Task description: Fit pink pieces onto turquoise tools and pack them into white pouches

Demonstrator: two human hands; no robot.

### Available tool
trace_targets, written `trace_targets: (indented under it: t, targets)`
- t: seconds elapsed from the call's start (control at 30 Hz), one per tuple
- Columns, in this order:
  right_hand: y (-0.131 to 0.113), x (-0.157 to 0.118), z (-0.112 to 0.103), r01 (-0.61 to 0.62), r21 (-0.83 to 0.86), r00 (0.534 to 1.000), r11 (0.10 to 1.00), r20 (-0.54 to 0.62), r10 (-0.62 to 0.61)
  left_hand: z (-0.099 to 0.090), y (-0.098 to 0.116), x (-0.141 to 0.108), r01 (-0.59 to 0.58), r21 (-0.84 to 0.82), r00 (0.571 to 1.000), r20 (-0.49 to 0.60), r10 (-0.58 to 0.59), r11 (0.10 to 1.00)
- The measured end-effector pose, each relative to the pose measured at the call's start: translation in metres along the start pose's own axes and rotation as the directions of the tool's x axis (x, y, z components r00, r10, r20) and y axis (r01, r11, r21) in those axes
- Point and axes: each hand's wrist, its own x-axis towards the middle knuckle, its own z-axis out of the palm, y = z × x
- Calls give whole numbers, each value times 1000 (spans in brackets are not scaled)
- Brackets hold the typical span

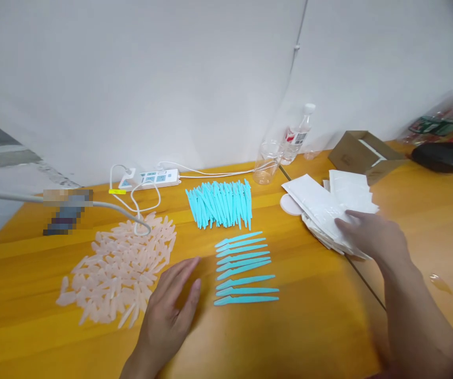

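My left hand (171, 305) hovers low over the table, fingers curved and thumb apart, with nothing in it. Just right of it lies a spaced row of slim turquoise eyebrow razors (246, 291). To its left spreads a heap of small pale pink plastic pieces (111, 273), which look like blade covers. My right hand (372, 237) reaches across to a stack of white padded bags (309, 197). Its two visible fingertips rest on the top bag, spread a little; the other fingers are hidden.
A dense pile of turquoise razors (220, 204) lies behind the row. Farther back are a power strip (159, 178) with white cables, a clear plastic jar (266, 163), a water bottle (297, 134) and an open cardboard box (363, 152). A grey cable (108, 205) crosses above the pink heap.
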Motion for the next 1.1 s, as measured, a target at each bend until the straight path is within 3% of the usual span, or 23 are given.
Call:
trace_targets:
  t: [0.1,0.17,0.23,0.3,0.33,0.4,0.5,0.57,0.63,0.7,0.77,0.83,0.93,0.97,1.03,1.1]
  targets:
    - [-13,-7,-11,-143,-40,989,989,29,144,-2,0,-8,55,-34,998,-13,-55,998]
    - [-29,-14,-29,-192,98,976,976,-81,200,-3,4,-9,135,-118,990,-23,-139,984]
    - [-50,-27,-47,-212,345,936,914,-196,291,1,15,-3,260,-307,962,7,-271,915]
    - [-75,-45,-60,-175,601,908,780,-208,364,10,33,13,379,-558,919,131,-372,738]
    - [-89,-57,-62,-163,700,922,696,-143,360,16,44,24,424,-668,899,227,-375,612]
    - [-117,-82,-59,-199,817,932,541,-13,362,32,69,46,505,-772,861,419,-288,387]
    - [-146,-117,-46,-194,889,942,415,50,333,56,98,77,581,-784,814,554,-176,218]
    - [-149,-133,-43,-121,899,981,420,43,191,65,104,92,566,-790,825,543,-159,238]
    - [-136,-141,-50,25,837,1000,547,-21,-13,65,99,104,531,-781,847,499,-182,329]
    - [-117,-140,-67,264,631,964,730,-142,-225,57,89,115,514,-754,857,474,-203,408]
    - [-104,-131,-86,472,370,882,800,-200,-427,44,83,126,523,-733,848,499,-178,434]
    - [-105,-118,-99,615,247,789,749,-176,-589,32,83,135,536,-722,823,563,-78,438]
    - [-122,-103,-95,736,311,645,602,-52,-762,24,87,141,540,-705,758,645,98,461]
    - [-126,-100,-88,733,358,621,579,-4,-784,25,85,141,538,-686,733,667,129,489]
    - [-126,-99,-72,684,436,614,585,90,-784,28,77,140,507,-614,698,704,130,605]
    - [-116,-103,-61,609,479,631,632,190,-752,36,62,137,347,-449,723,687,70,823]
